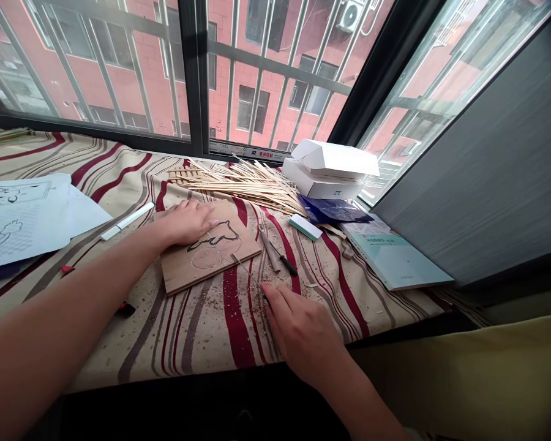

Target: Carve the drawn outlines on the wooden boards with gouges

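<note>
The cloth [211,331] on my bench is cream, striped with wavy lines of dark red and grey-brown. My wooden board [218,245] is light brown, with a black curving outline drawn on it. The sticks [252,187] at the far side are pale yellow. The box [324,184] is white, the folded sheet [333,209] dark blue, the book [397,254] on the right pale blue-green and white. The drawings [22,214] on the left are black lines on white.

Wooden board [220,252] lay flat on cloth-covered counter [188,343] — dark and faint outlines on top. Thin tool [247,271] slanted — tip over board.
</note>
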Demonstrator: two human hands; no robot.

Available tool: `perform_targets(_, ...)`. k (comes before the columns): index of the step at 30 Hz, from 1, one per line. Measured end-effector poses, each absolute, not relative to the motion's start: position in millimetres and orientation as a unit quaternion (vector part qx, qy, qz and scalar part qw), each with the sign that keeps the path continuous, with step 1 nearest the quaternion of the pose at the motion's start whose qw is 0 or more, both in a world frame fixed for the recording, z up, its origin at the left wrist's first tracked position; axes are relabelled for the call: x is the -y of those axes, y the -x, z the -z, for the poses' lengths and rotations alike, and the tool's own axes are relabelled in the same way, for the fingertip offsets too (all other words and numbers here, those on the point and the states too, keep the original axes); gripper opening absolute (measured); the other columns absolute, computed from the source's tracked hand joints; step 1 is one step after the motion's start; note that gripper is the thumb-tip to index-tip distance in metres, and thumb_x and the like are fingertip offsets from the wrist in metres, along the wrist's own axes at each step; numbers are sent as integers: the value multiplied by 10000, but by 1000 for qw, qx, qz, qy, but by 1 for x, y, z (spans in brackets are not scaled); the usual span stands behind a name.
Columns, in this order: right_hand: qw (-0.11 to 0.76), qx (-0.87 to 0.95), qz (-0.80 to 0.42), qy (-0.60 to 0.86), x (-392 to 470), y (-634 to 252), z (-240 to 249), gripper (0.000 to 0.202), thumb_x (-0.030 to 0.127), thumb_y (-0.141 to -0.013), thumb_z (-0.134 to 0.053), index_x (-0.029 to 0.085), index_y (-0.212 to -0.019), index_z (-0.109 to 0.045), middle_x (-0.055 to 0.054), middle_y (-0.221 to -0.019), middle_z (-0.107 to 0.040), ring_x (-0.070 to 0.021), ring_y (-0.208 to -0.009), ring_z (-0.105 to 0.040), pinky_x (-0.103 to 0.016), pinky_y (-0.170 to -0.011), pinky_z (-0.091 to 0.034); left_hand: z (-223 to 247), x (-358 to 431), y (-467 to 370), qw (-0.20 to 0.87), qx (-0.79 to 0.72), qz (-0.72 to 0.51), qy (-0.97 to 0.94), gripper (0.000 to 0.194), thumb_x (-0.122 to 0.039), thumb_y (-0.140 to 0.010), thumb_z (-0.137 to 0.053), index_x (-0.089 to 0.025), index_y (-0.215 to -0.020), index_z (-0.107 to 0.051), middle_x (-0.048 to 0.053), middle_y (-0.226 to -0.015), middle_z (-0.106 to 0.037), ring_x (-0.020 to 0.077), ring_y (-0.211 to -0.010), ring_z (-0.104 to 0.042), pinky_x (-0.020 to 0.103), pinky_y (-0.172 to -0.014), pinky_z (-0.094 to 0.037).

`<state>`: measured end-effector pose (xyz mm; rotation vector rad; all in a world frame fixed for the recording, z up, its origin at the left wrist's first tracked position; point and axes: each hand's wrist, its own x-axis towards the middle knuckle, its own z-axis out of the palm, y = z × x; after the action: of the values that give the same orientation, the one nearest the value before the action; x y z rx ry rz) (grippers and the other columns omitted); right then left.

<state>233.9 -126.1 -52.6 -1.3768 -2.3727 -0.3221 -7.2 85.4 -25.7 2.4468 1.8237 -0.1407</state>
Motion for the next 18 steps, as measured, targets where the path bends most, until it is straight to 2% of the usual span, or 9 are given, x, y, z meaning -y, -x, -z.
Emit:
perform_targets(7,107,826,73,549,120,-227,44,263,149,-1003,-479,140,-1201,-653,-60,-1002,-764,-194,-671,-686,-339,-552,-342,22,-83,4,46,-608,64,-790,704,-578,-1028,-237,-265,-1659,-231,202,-1611,-376,395,-1510,-353,527,-1225,-292)
perform_targets(12,109,786,35,608,119,-220,40,189,210,-1024,-469,159,-1047,-650,-32,-793,-753,-211,-625,-696,-326,-539,-283,21,-83,5,52,-607,59,-791,720,-598,-1021,-246,-273,-1663,-219,198,-1640,-345,394,-1538,-310,543,-1231,-283)
perform_targets(15,103,778,69,617,116,-216,40,276,272,-1063,-415,169,-904,-616,-37,-680,-712,-195,-568,-678,-317,-516,-209,22,-84,5,55,-609,56,-789,723,-601,-1022,-234,-268,-1664,-214,204,-1638,-349,397,-1542,-303,550,-1232,-280)
perform_targets(18,55,781,97,614,113,-212,37,255,208,-1042,-432,177,-845,-592,-35,-601,-682,-191,-556,-690,-325,-513,-150,23,-86,6,53,-607,57,-791,721,-594,-1024,-222,-259,-1663,-222,203,-1642,-350,400,-1535,-315,560,-1221,-296)
